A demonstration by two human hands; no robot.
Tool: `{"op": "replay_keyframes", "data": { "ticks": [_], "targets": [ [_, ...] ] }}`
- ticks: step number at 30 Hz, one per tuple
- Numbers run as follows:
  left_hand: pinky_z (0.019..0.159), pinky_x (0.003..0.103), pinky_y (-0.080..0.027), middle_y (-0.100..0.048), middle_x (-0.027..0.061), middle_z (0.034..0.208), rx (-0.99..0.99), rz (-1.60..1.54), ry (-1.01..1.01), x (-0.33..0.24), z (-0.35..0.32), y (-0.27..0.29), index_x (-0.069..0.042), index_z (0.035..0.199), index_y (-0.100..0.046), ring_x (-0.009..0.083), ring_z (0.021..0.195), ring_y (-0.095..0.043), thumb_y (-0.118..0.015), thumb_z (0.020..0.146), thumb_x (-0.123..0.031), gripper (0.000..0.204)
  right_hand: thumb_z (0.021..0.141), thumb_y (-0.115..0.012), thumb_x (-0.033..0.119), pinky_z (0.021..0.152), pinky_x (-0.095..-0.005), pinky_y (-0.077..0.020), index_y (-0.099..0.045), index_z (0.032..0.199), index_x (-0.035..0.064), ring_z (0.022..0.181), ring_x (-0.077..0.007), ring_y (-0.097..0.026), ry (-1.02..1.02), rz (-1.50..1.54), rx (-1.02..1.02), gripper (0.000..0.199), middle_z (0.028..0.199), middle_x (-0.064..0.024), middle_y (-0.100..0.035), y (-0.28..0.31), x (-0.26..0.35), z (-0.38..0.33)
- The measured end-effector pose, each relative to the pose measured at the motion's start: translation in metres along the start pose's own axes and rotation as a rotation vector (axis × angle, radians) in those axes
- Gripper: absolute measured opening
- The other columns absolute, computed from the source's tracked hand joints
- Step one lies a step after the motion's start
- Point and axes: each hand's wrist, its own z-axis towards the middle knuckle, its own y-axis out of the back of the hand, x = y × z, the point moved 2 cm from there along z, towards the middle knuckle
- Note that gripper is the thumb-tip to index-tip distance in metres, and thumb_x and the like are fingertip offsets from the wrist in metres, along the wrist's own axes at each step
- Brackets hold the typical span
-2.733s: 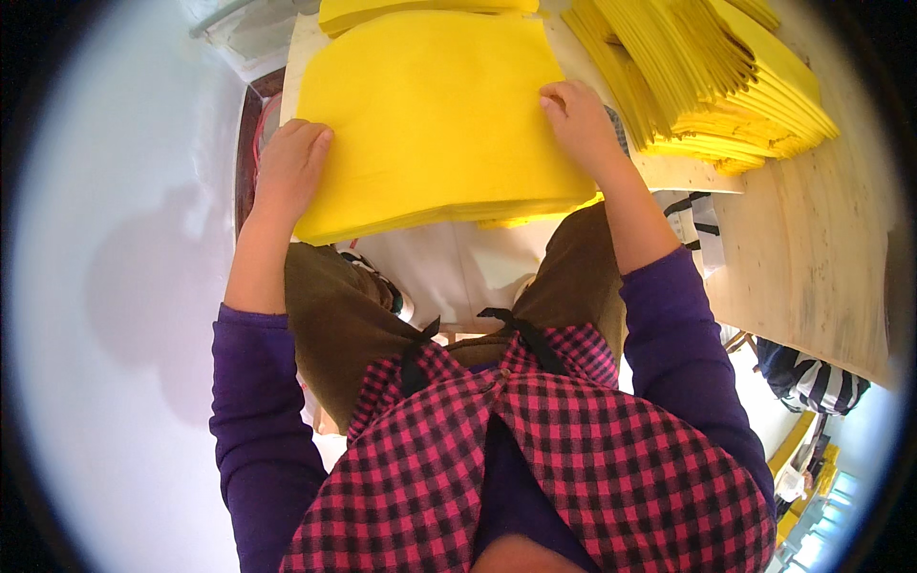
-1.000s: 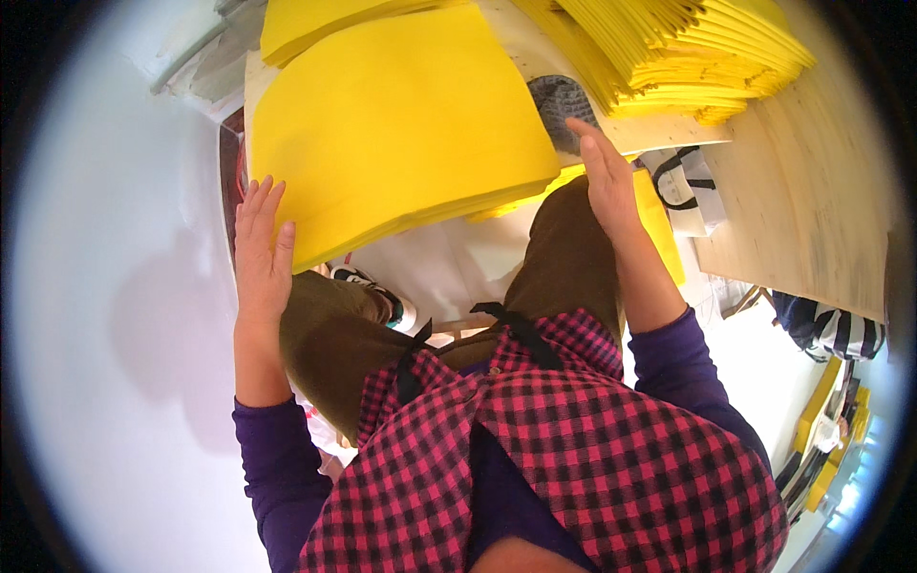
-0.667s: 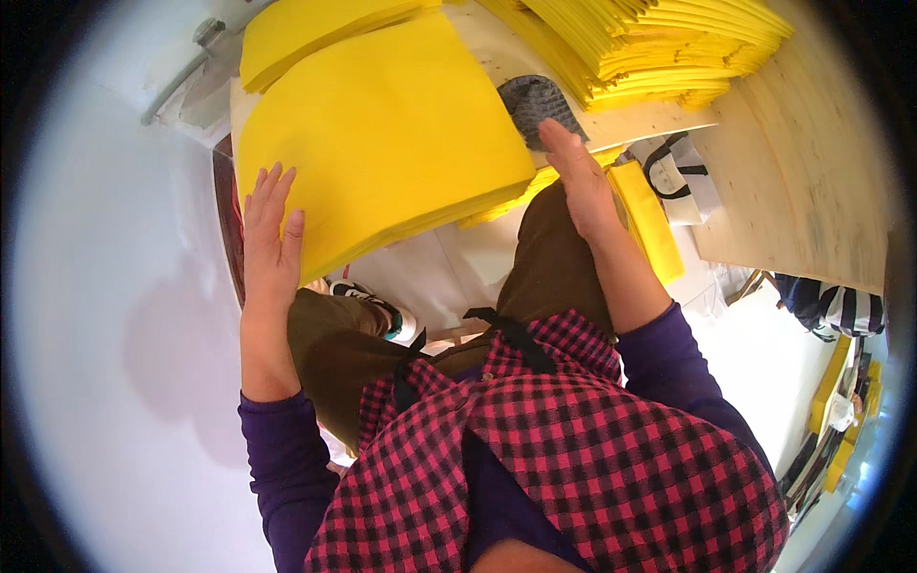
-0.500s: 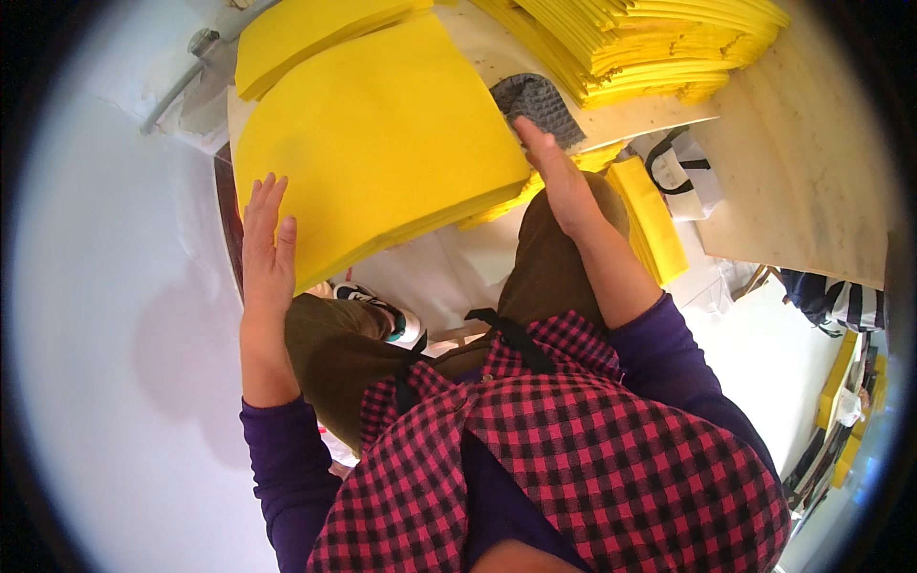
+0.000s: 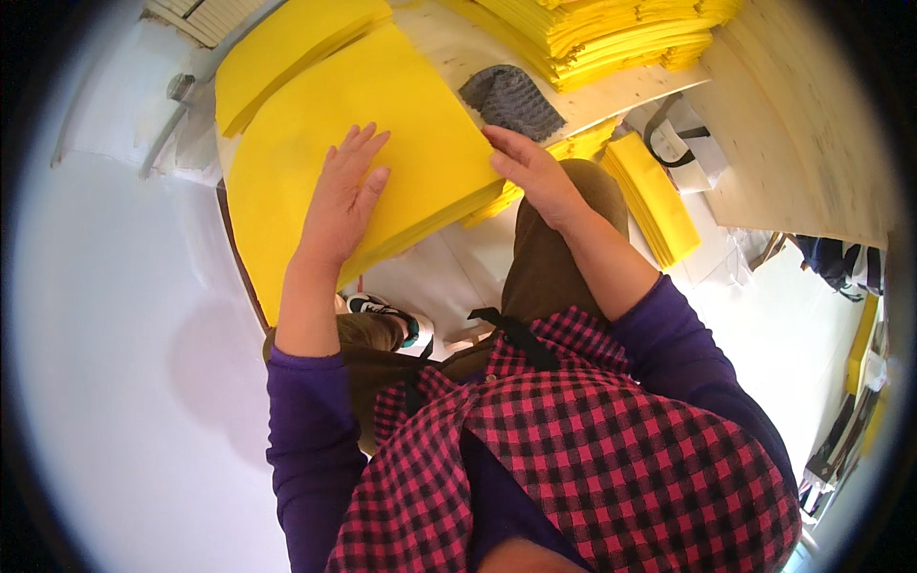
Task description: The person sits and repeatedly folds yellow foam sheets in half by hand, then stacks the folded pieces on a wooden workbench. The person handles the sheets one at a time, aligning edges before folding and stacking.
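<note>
In front of me a stack of flat yellow fabric sheets (image 5: pixel 296 158) lies on a pale wooden table. My left hand (image 5: pixel 344 196) is over its near part, fingers stretched out and holding nothing; whether the palm touches the top sheet I cannot tell. My right hand (image 5: pixel 535 175) is at the stack's right edge, fingers extended, with nothing seen in its grasp. Just beyond that hand lies a crumpled dark grey textured cloth (image 5: pixel 513 102). Another yellow stack (image 5: pixel 287 62) sits behind the first, at the far left.
A tall pile of folded yellow fabric (image 5: pixel 621 43) stands at the back right. Below the tabletop (image 5: pixel 630 100) are a yellow bundle (image 5: pixel 651 199) and a white bag with black handles (image 5: pixel 683 153). My knees are under the near edge. A white wall (image 5: pixel 115 315) is on the left.
My left hand has moved right, from beside the stack's left edge to over its top. My right hand has come slightly left and down to the stack's right edge.
</note>
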Motion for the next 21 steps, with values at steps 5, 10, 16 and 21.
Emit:
{"op": "replay_keyframes", "data": {
  "ticks": [5,10,16,21],
  "targets": [
    [0.114,0.046,-0.018,-0.044,0.016,0.142,0.027,-0.072,0.028,0.008,0.008,-0.021,-0.007,0.132,-0.05,0.0337,0.137,-0.032,-0.048,0.097,-0.03,0.042,0.083,-0.07,0.024,0.101,-0.0324,-0.0397,-0.044,0.135,-0.0004,0.116,-0.0222,-0.054,0.068,-0.18,0.034,0.063,0.128,-0.0154,-0.056,0.0,-0.005,0.001],
    [0.114,0.046,-0.018,-0.044,0.0154,0.142,0.053,-0.013,0.021,0.013,0.005,-0.026,-0.008,0.131,-0.051,0.0336,0.136,-0.033,-0.05,0.095,-0.036,0.046,0.082,-0.071,0.023,0.1,-0.0327,-0.0405,-0.046,0.133,0.0,0.116,-0.0228,-0.054,0.046,-0.209,0.05,0.062,0.128,-0.015,-0.056,0.003,-0.011,0.005],
    [0.114,0.047,-0.02,-0.044,0.0134,0.142,0.057,0.115,0.013,0.01,0.004,-0.029,-0.009,0.13,-0.053,0.0322,0.135,-0.035,-0.056,0.09,-0.037,0.049,0.083,-0.069,0.023,0.099,-0.0321,-0.0414,-0.047,0.133,-0.0003,0.114,-0.0214,-0.055,0.074,-0.172,0.069,0.059,0.126,-0.0141,-0.057,0.004,-0.012,0.004],
    [0.115,0.044,-0.016,-0.042,0.0124,0.144,0.073,0.138,0.012,0.009,0.003,-0.029,-0.01,0.133,-0.051,0.0286,0.137,-0.033,-0.057,0.09,-0.031,0.047,0.088,-0.063,0.021,0.097,-0.0297,-0.0418,-0.049,0.132,-0.0002,0.111,-0.0177,-0.054,-0.015,-0.015,0.063,0.051,0.124,-0.0109,-0.058,0.002,-0.006,0.003]
  ]
}}
